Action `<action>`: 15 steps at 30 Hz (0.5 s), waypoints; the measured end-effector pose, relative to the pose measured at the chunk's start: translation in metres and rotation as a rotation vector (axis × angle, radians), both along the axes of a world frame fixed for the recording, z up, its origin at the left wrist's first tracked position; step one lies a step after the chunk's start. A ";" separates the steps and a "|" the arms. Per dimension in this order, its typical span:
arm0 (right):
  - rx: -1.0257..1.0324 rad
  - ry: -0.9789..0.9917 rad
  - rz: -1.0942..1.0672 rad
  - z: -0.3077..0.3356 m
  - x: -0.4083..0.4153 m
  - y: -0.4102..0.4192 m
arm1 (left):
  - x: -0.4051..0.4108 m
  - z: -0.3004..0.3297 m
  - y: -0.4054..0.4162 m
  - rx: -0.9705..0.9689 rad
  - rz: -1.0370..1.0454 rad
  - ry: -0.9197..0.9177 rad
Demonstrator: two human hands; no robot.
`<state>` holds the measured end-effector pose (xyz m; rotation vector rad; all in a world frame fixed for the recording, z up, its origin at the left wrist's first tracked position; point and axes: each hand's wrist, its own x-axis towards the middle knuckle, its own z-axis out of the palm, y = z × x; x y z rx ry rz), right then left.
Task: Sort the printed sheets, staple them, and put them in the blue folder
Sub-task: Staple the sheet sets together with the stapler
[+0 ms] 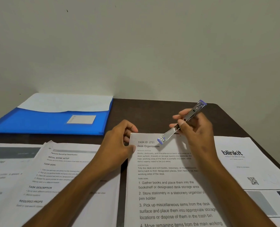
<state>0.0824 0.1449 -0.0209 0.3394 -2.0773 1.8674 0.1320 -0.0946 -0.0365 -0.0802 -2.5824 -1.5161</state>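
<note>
Stapling step: my left hand [119, 141] pinches the Desk Organization sheets [168, 185] at their top-left corner, my right hand [196, 128] grips the stapler [183, 120]; next, seat that corner between its jaws.

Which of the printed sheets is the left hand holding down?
The left hand pinches the Desk Organization sheet at its top left corner; the Perfume Sampling sheet and blinkit sheet lie alongside.

Your left hand [119, 141] low and forward, fingers curled, thumb and fingertips pinching a corner, your left forearm coming in from the bottom left, your right hand [193, 126] raised higher, fingers and thumb curled in a grip, your right forearm rising from the bottom right
</note>
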 end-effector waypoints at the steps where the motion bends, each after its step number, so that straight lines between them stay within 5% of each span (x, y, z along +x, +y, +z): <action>1: -0.005 0.025 0.008 0.001 0.000 -0.001 | 0.000 0.000 0.001 -0.014 -0.010 -0.006; 7: -0.099 0.196 0.059 0.009 -0.001 -0.006 | 0.000 -0.003 0.001 0.033 -0.017 -0.034; 15: 0.350 0.261 -0.014 0.015 -0.018 -0.053 | 0.002 -0.003 0.001 0.076 -0.018 -0.063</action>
